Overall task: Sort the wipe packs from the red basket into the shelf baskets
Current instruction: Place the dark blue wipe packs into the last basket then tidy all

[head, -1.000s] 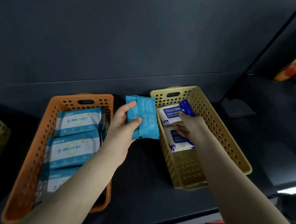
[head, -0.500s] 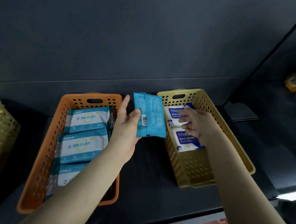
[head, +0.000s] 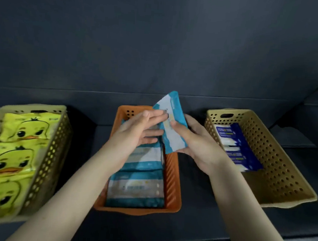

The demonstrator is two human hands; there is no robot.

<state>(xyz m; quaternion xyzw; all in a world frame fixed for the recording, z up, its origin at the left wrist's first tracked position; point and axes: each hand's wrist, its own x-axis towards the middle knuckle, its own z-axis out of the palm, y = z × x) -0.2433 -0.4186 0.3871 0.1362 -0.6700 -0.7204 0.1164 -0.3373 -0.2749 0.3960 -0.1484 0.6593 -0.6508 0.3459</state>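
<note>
My right hand (head: 196, 141) has left the tan basket (head: 282, 165), right of the orange basket (head: 173, 177), and now pinches the teal wipe pack (head: 172, 132) — tilted over the orange basket's far end — while my left hand (head: 135, 130) has loosened its grip, fingers straight against the pack.

Single head view, looking forward and down, close over shelf (head: 194, 225) baskets.

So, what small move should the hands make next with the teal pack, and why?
Probably lower the teal pack into the orange basket, onto the matching packs. The right hand grips it tilted above that basket, the left hand touches its upper part, and the packs lying there show the same teal and white.
</note>
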